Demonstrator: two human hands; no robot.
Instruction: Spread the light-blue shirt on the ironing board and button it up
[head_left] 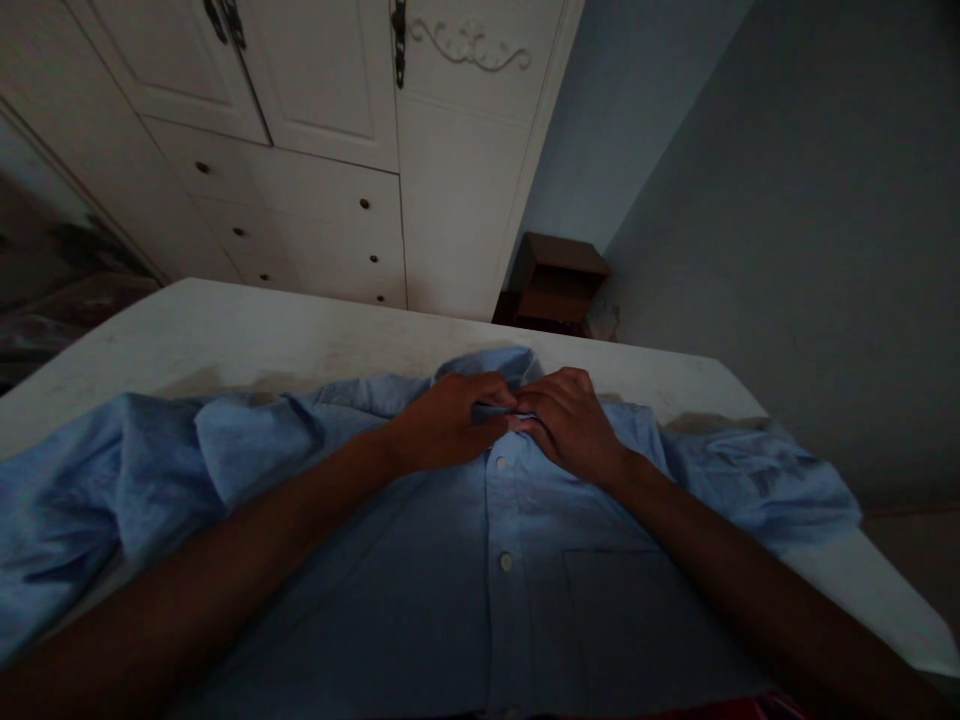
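Note:
A light blue button-up shirt (420,580) lies front side up, its sleeves spread to both sides and its collar (487,362) at the far end. My left hand (457,420) pinches the placket just below the collar between thumb and fingers. From the other side my right hand (574,425) grips the same spot, its fingertips meeting those of the left. White buttons (506,562) run down the front below my hands, fastened as far as I can see. Whatever sits between the fingertips is hidden. A chest pocket (615,600) shows on the right.
The shirt rests on a white table (322,335) with angled corners. Beyond it stands a white wardrobe (457,200) with drawers and dark knobs. A small brown wooden cabinet (562,275) is by the wall. Something red shows at the bottom edge.

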